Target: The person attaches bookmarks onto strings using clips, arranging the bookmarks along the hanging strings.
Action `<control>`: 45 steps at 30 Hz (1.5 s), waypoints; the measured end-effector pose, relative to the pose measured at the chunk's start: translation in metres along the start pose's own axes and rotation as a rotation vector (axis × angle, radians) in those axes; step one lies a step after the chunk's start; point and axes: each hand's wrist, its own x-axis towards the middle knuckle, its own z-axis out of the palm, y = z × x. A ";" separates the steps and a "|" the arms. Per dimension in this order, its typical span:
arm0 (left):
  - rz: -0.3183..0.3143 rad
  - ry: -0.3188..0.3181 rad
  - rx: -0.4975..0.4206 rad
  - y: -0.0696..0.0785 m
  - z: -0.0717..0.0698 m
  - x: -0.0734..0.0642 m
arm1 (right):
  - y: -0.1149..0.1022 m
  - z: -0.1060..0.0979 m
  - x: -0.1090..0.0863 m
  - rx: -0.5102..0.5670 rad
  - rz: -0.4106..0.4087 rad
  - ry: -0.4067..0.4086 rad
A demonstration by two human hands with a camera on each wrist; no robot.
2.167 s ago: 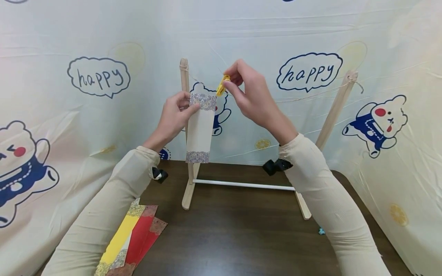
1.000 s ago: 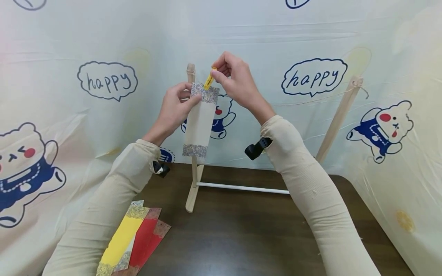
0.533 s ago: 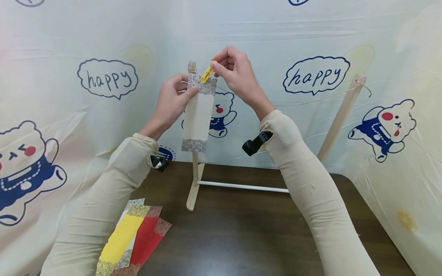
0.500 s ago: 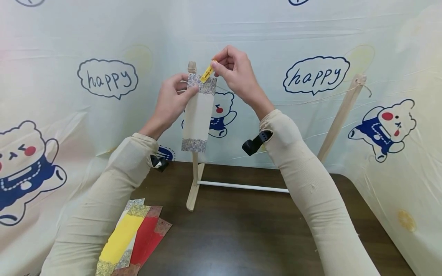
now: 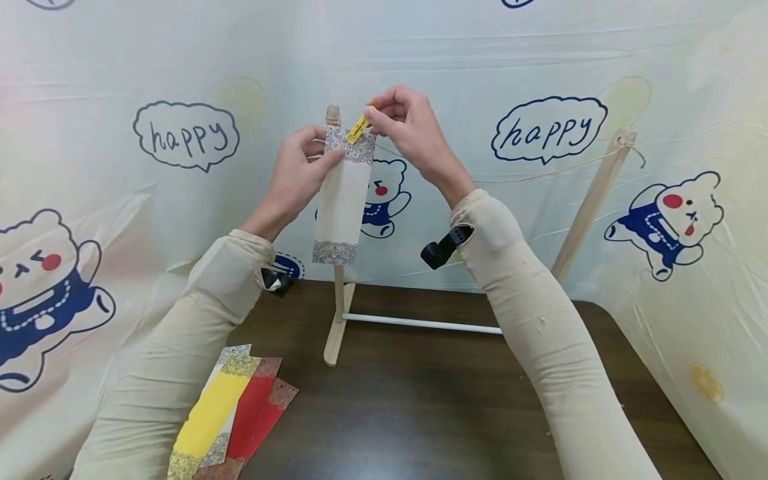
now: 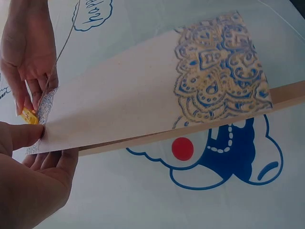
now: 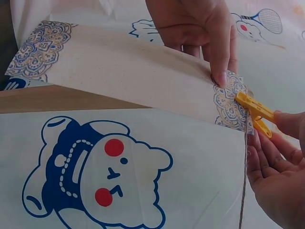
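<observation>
Card (image 5: 342,200), pinched by left hand (image 5: 299,168), before post (image 5: 339,290). Clip (image 5: 358,130), pinched by right hand (image 5: 413,132), at card's top. Likely step: clipping card to string (image 7: 243,186). Next, probably: catching both, releasing clip.

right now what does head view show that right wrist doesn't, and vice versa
Only the head view: the yellow card and red cards on the table, the white rod, and the post at picture right.
Only the right wrist view: a racket drawn on the backdrop, and the gap between the handles of the yellow clip.
Both: the left hand pinching a cream card with patterned ends, the right hand pinching that clip at the card's top edge, and the string.
</observation>
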 end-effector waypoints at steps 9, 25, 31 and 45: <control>-0.069 0.024 0.035 0.004 0.001 -0.002 | 0.005 0.000 0.000 -0.014 0.032 -0.013; -0.128 0.015 0.028 0.008 0.000 -0.004 | 0.015 0.001 0.007 0.070 0.186 -0.012; -0.135 0.016 0.023 0.004 0.001 -0.006 | 0.014 -0.003 -0.002 -0.016 0.200 -0.081; -0.144 0.082 0.131 -0.023 0.001 -0.029 | 0.017 -0.026 -0.062 -0.244 -0.056 0.047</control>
